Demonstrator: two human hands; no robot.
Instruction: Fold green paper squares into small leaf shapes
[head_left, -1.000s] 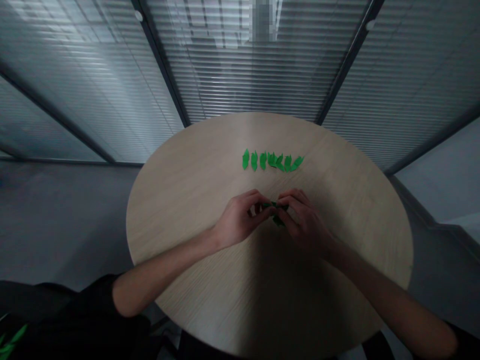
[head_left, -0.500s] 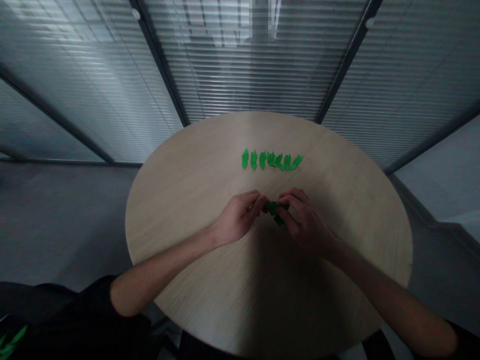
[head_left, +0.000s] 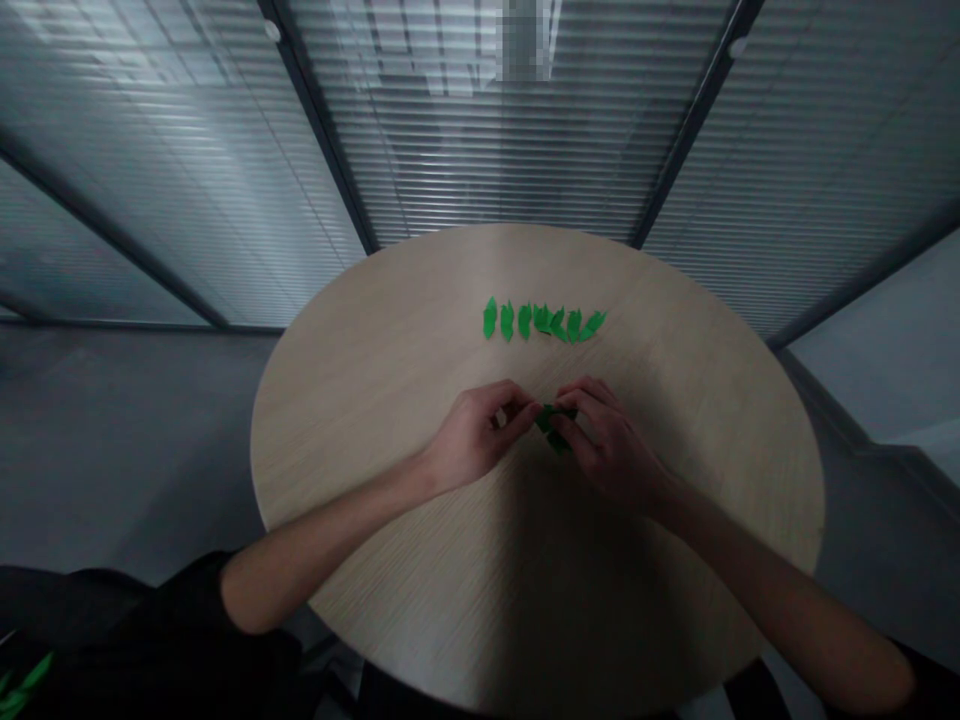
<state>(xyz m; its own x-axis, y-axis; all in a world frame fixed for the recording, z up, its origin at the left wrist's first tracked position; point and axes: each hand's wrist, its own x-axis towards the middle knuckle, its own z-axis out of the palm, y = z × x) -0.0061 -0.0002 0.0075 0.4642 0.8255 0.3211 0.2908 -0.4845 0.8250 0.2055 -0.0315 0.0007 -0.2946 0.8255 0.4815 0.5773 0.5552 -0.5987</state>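
A dark green leaf-like piece (head_left: 556,440) is pinched by my right hand (head_left: 611,440), thumb against fingers, over the middle of the table. From the left, my left hand (head_left: 480,430) closes thumb and forefinger on the near end of that green piece; its grip is partly hidden by the fingertips. Beyond both hands, several bright green leaf-shaped pieces (head_left: 508,321) lie in a row on the wood. Those at the right end of the row overlap and slant.
The round wooden table (head_left: 375,370) stands against glass partitions with blinds (head_left: 495,160). At the lower left, more green leaf-shaped pieces (head_left: 28,685) show against dark cloth. Grey floor (head_left: 187,430) surrounds the table.
My left thumb and fingers have shifted slightly right along the green piece, and a gap now shows inside their curl. My right hand has stayed nearly still.
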